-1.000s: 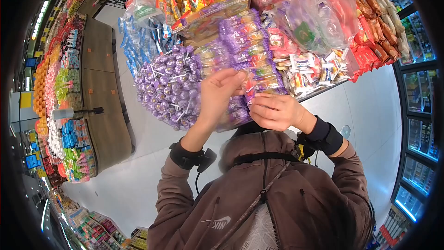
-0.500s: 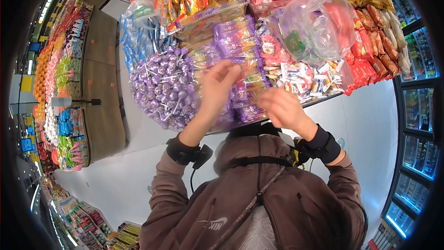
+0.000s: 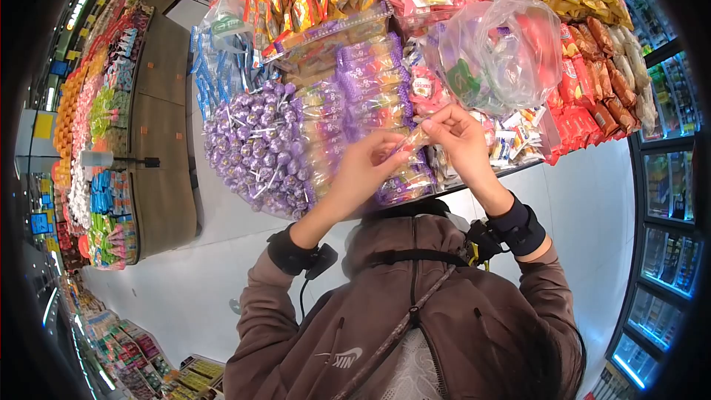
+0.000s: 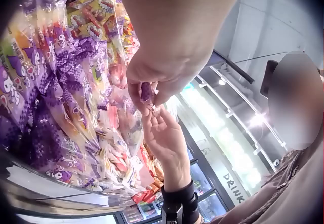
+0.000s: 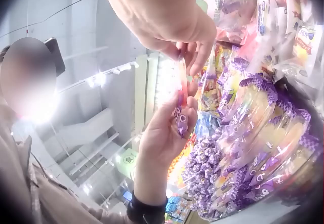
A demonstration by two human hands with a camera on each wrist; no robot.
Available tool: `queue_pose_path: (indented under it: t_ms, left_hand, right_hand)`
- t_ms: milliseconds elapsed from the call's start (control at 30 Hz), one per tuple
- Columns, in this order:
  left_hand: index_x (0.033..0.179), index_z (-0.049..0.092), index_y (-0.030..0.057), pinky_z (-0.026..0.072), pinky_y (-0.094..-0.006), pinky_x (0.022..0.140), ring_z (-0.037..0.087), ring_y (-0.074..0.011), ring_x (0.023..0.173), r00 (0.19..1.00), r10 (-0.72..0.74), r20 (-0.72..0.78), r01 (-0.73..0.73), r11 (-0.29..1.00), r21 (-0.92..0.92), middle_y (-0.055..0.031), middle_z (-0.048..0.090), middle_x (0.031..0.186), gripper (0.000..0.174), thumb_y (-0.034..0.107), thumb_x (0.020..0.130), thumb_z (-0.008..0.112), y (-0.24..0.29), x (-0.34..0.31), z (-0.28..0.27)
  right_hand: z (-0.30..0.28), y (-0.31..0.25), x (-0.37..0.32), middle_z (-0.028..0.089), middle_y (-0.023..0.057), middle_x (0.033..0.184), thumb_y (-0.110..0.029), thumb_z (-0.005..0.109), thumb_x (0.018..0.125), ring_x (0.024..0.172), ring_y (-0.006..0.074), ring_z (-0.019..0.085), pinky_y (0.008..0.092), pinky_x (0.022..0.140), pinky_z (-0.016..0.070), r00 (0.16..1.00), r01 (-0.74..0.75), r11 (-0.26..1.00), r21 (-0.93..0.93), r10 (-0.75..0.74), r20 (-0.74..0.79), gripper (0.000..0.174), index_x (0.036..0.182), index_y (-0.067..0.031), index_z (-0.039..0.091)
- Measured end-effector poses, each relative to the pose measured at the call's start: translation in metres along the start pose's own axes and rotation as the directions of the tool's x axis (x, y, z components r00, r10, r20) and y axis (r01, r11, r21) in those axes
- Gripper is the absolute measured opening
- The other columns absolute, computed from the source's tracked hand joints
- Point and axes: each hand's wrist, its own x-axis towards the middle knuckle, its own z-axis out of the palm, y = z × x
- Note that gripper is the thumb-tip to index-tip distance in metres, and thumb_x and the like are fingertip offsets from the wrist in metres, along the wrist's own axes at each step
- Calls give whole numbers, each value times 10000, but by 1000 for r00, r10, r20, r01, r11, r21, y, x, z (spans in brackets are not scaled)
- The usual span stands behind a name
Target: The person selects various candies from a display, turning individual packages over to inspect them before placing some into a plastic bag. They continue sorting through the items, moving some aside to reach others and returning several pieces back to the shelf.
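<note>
In the head view both hands are raised in front of a shop display of sweets. Between them is a long, narrow purple and orange candy packet [image 3: 416, 138]. My left hand [image 3: 396, 154] pinches its lower end and my right hand [image 3: 437, 124] pinches its upper end. The left wrist view shows my left hand [image 4: 147, 95] with the purple end of the packet [image 4: 146, 90] in its fingertips, and the right hand [image 4: 163, 133] just beneath. In the right wrist view the packet [image 5: 180, 102] hangs between the right hand [image 5: 190, 52] and the left hand [image 5: 185, 115].
Behind the hands is a row of similar purple candy packets [image 3: 370, 81]. A big clear bag of purple lollipops [image 3: 255, 141] lies to the left and a clear plastic bag of sweets [image 3: 503, 48] to the right. Fridges [image 3: 666, 178] line the right wall.
Half a second ago the left hand reached into the purple packets while the right hand moved apart, blurred. Now both hands meet further right, pinching one packet between them.
</note>
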Motion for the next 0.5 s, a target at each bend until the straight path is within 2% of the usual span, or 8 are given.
queue_pose_path:
  t_ms: [100,133,233,333,433,500]
  left_hand:
    - [1005,550,-27,497,-240,691,612,-139,783,999,-29,-43,23,992,-124,-82,618,883,194,70,839,579,-6,0,-9]
    - [996,559,-32,501,-243,696,620,-154,790,998,-33,-60,22,985,-174,-84,617,886,186,67,839,577,-7,1,-11]
    - [996,564,-33,508,-255,718,629,-198,828,992,-102,-75,68,930,-362,-88,618,888,177,48,838,569,-1,-3,-11]
    - [997,560,-36,510,-265,737,628,-217,848,992,-111,-65,76,913,-401,-94,617,897,174,35,839,562,-3,-4,-11]
    - [993,559,-40,505,-257,735,628,-213,850,990,-127,-56,92,906,-413,-100,612,914,167,33,843,555,-2,-5,-10]
    - [1007,559,-31,496,-261,729,617,-191,850,993,-110,-52,82,917,-390,-99,611,924,198,57,831,577,-4,-2,-11]
  right_hand:
    - [-6,-8,4,602,35,785,-80,587,831,721,97,586,248,678,515,978,-177,974,144,190,-88,66,825,-30,545]
    - [-10,-6,5,605,53,828,-87,572,840,775,120,593,297,733,528,980,-178,959,219,194,-52,63,825,-30,550]
    - [-13,-1,6,605,79,886,-82,548,852,830,136,591,312,751,526,975,-208,917,339,223,-5,63,822,-26,551]
    - [-16,0,7,594,141,985,-86,507,871,921,201,588,352,783,527,972,-230,925,303,232,29,89,831,-18,546]
    - [-16,-2,7,595,142,987,-84,504,872,917,201,590,355,784,527,969,-242,925,292,246,25,84,832,-19,541]
    - [-14,-5,8,596,117,952,-78,512,866,883,172,588,335,776,522,968,-243,922,301,251,11,65,831,-26,530]
